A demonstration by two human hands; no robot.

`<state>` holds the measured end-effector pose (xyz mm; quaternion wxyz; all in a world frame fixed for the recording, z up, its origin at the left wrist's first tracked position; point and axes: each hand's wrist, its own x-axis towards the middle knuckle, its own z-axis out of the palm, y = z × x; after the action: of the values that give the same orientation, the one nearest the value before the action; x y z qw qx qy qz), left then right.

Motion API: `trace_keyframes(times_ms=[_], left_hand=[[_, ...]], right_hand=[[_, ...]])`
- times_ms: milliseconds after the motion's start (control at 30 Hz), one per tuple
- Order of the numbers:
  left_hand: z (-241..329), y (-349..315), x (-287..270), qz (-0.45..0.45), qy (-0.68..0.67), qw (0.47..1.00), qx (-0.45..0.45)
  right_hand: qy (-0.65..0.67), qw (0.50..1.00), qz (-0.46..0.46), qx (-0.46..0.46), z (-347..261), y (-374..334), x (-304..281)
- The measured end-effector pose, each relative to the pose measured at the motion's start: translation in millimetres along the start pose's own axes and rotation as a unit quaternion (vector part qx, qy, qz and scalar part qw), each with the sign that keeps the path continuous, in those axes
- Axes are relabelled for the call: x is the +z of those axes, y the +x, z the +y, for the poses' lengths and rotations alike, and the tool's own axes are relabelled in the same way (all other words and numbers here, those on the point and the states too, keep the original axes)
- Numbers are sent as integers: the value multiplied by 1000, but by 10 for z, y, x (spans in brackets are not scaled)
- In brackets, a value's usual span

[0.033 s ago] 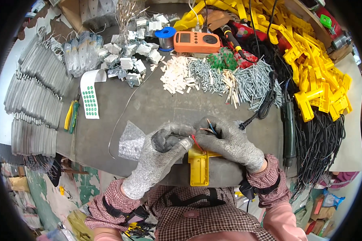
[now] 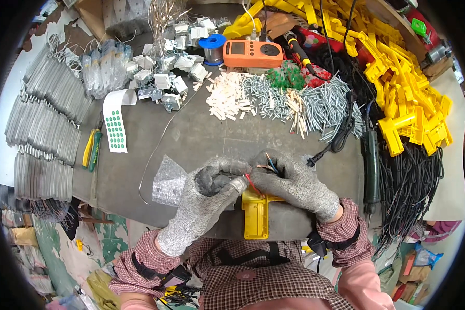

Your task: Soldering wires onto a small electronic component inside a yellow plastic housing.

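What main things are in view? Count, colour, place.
Housing: one, yellow, front edge
Red wire: count unclear, red, centre
Blue wire: one, blue, centre
Bubble wrap: one, clear, centre left
Pliers: one, yellow/green, left
Sticker sheet: one, white, left
Strips: many, grey, left
Modules: many, white, top
Spool: one, blue, top
Meter: one, orange, top
Screws: many, silver, upper centre
Pegs: many, white, upper centre
Moulded parts: many, yellow, right
Cables: many, black, right
Tool: one, green, right
Left hand: one, grey glove, centre
Right hand: one, grey glove, centre
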<state>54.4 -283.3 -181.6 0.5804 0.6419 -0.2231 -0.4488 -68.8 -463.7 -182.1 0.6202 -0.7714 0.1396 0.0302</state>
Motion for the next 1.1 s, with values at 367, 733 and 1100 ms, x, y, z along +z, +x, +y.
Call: trace_keyframes(times_ms=[367, 733, 1100], left_hand=[[-27, 15, -5, -13, -52, 998, 11], [88, 186, -32, -57, -21, 998, -22], [77, 181, -41, -48, 46, 996, -59]], right_hand=[[-19, 999, -22, 21, 7, 31, -30], [-23, 998, 45, 25, 34, -18, -143], [181, 980, 31, 82, 134, 64, -39]])
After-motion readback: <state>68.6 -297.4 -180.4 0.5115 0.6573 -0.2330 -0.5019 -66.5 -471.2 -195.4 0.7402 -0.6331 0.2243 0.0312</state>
